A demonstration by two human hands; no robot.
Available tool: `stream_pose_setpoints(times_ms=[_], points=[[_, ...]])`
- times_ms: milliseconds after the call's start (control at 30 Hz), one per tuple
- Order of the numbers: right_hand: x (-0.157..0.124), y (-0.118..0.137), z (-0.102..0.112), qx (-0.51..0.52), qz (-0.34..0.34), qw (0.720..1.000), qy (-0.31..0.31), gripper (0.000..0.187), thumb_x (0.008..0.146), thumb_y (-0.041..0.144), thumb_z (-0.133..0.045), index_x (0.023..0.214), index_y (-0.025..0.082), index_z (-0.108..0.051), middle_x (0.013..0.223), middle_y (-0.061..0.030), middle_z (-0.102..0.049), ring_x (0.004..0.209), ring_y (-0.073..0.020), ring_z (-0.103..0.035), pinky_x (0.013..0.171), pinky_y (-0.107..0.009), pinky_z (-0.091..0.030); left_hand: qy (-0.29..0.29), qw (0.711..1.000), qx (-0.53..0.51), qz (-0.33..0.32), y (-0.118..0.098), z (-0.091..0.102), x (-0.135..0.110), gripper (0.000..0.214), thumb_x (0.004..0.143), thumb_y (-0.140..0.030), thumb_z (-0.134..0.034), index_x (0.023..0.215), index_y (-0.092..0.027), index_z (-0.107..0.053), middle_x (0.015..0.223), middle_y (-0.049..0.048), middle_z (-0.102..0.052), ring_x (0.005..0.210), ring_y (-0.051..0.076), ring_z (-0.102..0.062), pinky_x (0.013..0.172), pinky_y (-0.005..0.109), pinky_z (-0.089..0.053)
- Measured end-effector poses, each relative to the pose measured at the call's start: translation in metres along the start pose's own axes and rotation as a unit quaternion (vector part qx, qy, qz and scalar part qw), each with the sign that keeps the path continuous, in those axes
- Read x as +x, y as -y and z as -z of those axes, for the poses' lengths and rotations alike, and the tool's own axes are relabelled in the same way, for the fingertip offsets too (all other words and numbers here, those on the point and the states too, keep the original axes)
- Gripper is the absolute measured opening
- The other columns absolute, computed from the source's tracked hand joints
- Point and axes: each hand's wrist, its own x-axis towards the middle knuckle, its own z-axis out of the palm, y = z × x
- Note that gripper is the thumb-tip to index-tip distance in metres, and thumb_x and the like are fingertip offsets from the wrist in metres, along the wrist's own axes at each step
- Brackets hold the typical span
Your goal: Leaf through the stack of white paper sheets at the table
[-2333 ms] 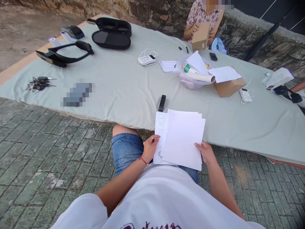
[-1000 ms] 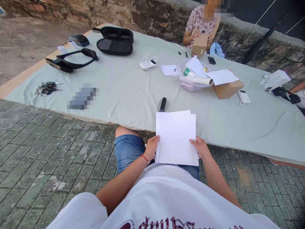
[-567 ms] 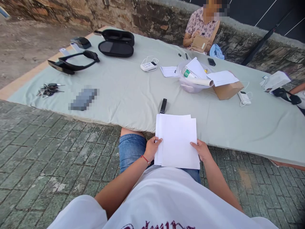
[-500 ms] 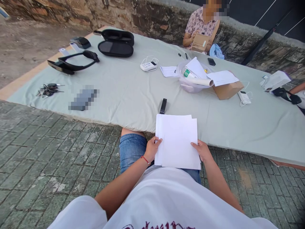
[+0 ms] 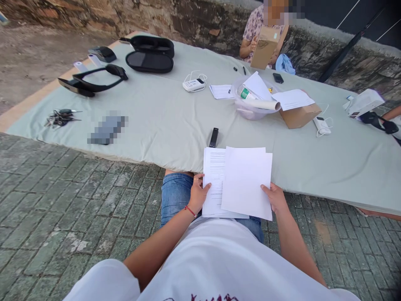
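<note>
I hold a stack of white paper sheets over my lap at the near edge of a low table. My left hand [image 5: 198, 195] pinches the left edge of a printed sheet [image 5: 214, 180] that lies underneath. My right hand [image 5: 275, 198] grips the blank top sheets [image 5: 247, 182] at their right edge and holds them shifted to the right, so the printed lines show. Both hands are closed on paper. A slim black device [image 5: 214, 137] lies on the cloth just beyond the papers.
The grey-green cloth [image 5: 163, 117] covers the table. On it lie keys [image 5: 59, 117], a black headset [image 5: 92, 78], an open black case [image 5: 149, 53], a white charger [image 5: 193, 84], a clear bowl with papers [image 5: 253, 102] and a cardboard box [image 5: 300, 113]. A person opposite holds a cardboard box [image 5: 265, 47].
My right hand has slid the top sheets to the right, uncovering the printed sheet under my left hand. The person opposite has raised their box upright.
</note>
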Motion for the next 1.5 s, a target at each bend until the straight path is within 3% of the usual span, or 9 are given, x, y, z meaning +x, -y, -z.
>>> stream_pose_setpoints(times_ms=[100,200,300,533,767,967,1067,1300,1500], points=[[-0.001,0.006,-0.013,0.024,0.005,0.999,0.033,0.045,0.072,0.046,-0.075,0.108,0.020,-0.070,0.105,-0.0059,-0.076,0.088,-0.0268,-0.072,0.077,-0.038,-0.058,0.009,0.999,0.030,-0.018,-0.002,0.003,0.000,0.056,0.074,-0.028,-0.071,0.126,-0.021,-0.050,0.083,-0.0003,-0.062,0.075,0.016,-0.061,0.071,0.029,-0.047],[-0.002,0.009,-0.029,0.035,0.010,0.997,0.064,0.042,0.072,0.045,-0.075,0.105,0.021,-0.070,0.103,-0.0057,-0.077,0.088,-0.0263,-0.072,0.078,-0.038,-0.058,0.016,0.999,0.030,-0.019,-0.003,0.004,-0.001,0.037,0.082,-0.036,-0.065,0.115,-0.020,-0.057,0.072,-0.0035,-0.054,0.063,0.012,-0.051,0.063,0.026,-0.041],[-0.002,0.010,-0.044,0.030,0.016,0.995,0.090,0.040,0.073,0.047,-0.074,0.103,0.021,-0.071,0.102,-0.0052,-0.077,0.089,-0.0260,-0.072,0.080,-0.039,-0.057,0.003,1.000,0.022,-0.023,-0.002,0.003,0.000,0.033,0.086,-0.043,-0.060,0.110,-0.020,-0.057,0.065,-0.0057,-0.046,0.057,0.011,-0.044,0.059,0.025,-0.036],[-0.005,0.005,-0.062,0.008,0.020,0.991,0.130,0.041,0.075,0.052,-0.070,0.102,0.020,-0.072,0.100,-0.0060,-0.077,0.087,-0.0260,-0.071,0.078,-0.039,-0.056,0.006,1.000,-0.005,-0.029,-0.002,0.001,-0.001,0.038,0.079,-0.033,-0.066,0.111,-0.021,-0.050,0.073,-0.0040,-0.054,0.062,0.012,-0.050,0.062,0.025,-0.040],[-0.005,-0.001,-0.046,-0.103,0.043,0.992,0.053,0.042,0.076,0.058,-0.064,0.091,0.020,-0.073,0.080,-0.0031,-0.075,0.081,-0.0269,-0.067,0.069,-0.036,-0.054,0.004,1.000,0.001,-0.021,-0.002,0.002,-0.002,0.039,0.080,-0.033,-0.064,0.114,-0.022,-0.050,0.069,-0.0047,-0.056,0.058,0.012,-0.052,0.060,0.025,-0.040],[-0.005,0.003,-0.017,-0.113,0.040,0.992,-0.025,0.044,0.074,0.060,-0.065,0.093,0.020,-0.072,0.082,-0.0041,-0.075,0.079,-0.0263,-0.066,0.067,-0.034,-0.053,-0.015,1.000,0.012,0.003,0.000,0.005,0.001,0.057,0.076,-0.033,-0.069,0.126,-0.019,-0.045,0.072,-0.0023,-0.065,0.064,0.015,-0.061,0.064,0.027,-0.046],[-0.004,0.008,-0.014,-0.096,0.049,0.993,-0.040,0.048,0.073,0.063,-0.065,0.092,0.020,-0.071,0.083,-0.0048,-0.075,0.078,-0.0253,-0.065,0.065,-0.033,-0.052,-0.006,1.000,-0.007,0.024,0.001,0.007,0.003,0.055,0.072,-0.037,-0.073,0.119,-0.018,-0.053,0.075,0.0002,-0.068,0.066,0.016,-0.062,0.066,0.028,-0.048],[0.001,0.019,-0.049,-0.133,0.098,0.986,0.025,0.045,0.076,0.066,-0.061,0.076,0.021,-0.065,0.065,-0.0006,-0.065,0.066,-0.0202,-0.056,0.058,-0.030,-0.044,0.022,0.997,-0.054,0.049,0.003,0.007,0.004,0.046,0.068,-0.042,-0.076,0.105,-0.017,-0.065,0.077,0.0015,-0.068,0.068,0.016,-0.061,0.070,0.030,-0.048],[0.001,0.018,-0.076,-0.218,0.136,0.965,0.059,0.040,0.081,0.059,-0.057,0.063,0.023,-0.054,0.056,0.0027,-0.053,0.059,-0.0160,-0.046,0.055,-0.028,-0.035,0.017,0.990,-0.101,0.095,-0.001,0.007,0.000,0.046,0.076,-0.060,-0.066,0.091,-0.016,-0.065,0.081,0.0033,-0.070,0.074,0.017,-0.062,0.071,0.030,-0.050]])
